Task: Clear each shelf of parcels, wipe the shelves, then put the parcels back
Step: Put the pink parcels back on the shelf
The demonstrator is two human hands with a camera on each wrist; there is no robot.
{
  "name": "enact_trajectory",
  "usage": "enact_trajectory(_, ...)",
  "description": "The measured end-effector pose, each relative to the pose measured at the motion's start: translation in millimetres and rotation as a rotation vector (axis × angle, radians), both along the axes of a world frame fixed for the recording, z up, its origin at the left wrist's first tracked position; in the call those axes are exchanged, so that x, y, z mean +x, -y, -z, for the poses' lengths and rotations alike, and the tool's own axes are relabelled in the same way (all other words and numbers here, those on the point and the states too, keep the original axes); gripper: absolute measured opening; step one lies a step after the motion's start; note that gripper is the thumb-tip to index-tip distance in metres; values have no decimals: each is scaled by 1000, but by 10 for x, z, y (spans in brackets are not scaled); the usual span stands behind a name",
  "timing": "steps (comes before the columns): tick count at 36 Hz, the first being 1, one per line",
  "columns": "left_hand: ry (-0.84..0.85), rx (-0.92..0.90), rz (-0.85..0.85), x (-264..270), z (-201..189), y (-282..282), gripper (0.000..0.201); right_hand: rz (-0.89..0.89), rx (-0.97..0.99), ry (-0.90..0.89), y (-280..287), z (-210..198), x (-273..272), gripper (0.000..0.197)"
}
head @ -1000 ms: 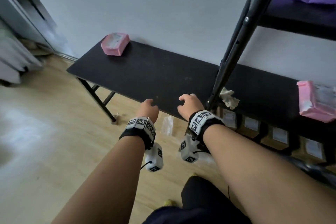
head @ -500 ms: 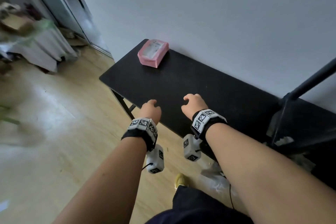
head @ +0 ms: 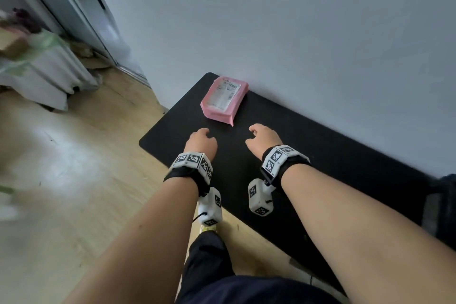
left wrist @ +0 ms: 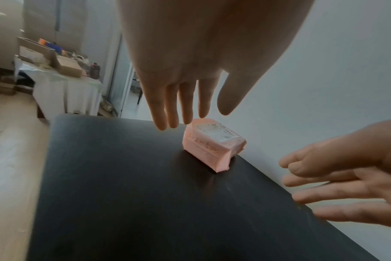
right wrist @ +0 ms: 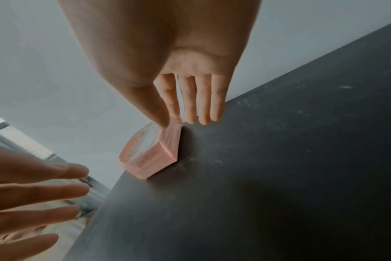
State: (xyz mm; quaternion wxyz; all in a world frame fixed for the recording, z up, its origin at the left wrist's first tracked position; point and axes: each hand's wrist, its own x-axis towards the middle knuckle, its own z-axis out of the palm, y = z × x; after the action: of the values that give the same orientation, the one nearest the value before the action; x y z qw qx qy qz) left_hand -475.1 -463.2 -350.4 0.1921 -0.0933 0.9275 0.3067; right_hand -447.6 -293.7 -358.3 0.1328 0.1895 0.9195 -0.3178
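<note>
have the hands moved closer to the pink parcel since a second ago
Yes. Both hands, left and right, have advanced along the black shelf toward the pink parcel, not touching it.

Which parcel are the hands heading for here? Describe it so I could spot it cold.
Find the black shelf board along the grey wall. Near its far left end, close to the wall, lies the pink parcel: a small soft-wrapped pack with a white shipping label on top, the only thing on the board, just beyond both open hands.
</note>
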Motion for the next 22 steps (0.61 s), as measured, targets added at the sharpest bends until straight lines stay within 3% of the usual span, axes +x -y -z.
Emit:
enact_trajectory(12, 1, -10, 211, -1374, 104, 136, 35, 261, -76, 116, 286, 230, -961, 50)
enact_trajectory(22, 113, -12, 433, -1885, 334, 3, 19, 321, -178, 134, 432, 351, -1252, 31)
